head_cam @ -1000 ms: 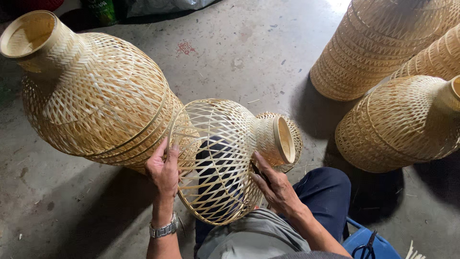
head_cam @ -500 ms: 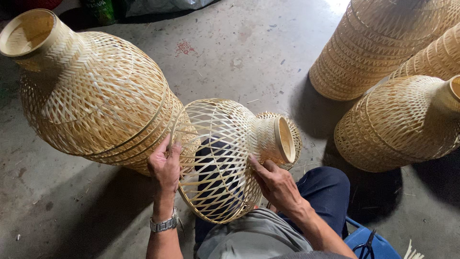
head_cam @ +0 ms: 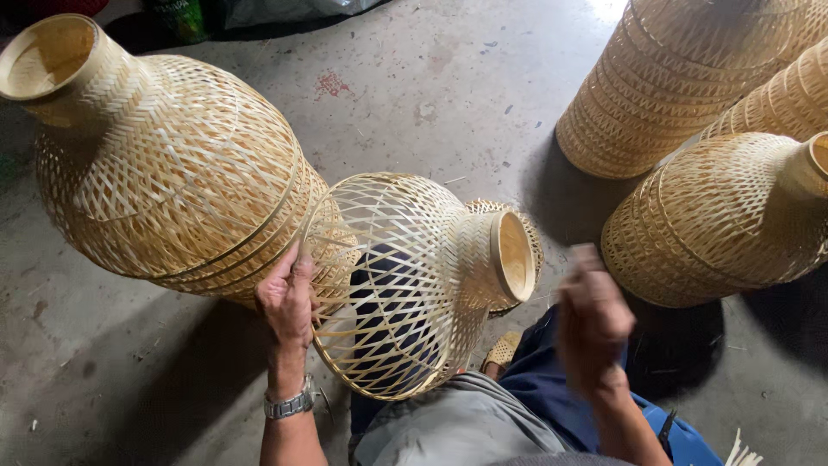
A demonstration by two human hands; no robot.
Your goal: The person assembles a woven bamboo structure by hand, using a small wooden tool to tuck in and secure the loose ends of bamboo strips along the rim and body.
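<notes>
Head view, I log open-weave bamboo shade (head_cam: 414, 276), left hand (head_cam: 287, 298) fingers gripping its rim, right hand (head_cam: 593, 319) blurred, apart, finger state untellable.

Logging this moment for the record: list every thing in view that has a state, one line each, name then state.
left hand: gripping the wide rim of the open-weave bamboo shade
right hand: raised off the shade, blurred, holding nothing visible
open-weave bamboo shade: on its side across the lap, neck pointing right
big bamboo shade: lying on its side, neck at upper left
shades at right: stacked together on the floor
wristwatch: on the left wrist
</notes>
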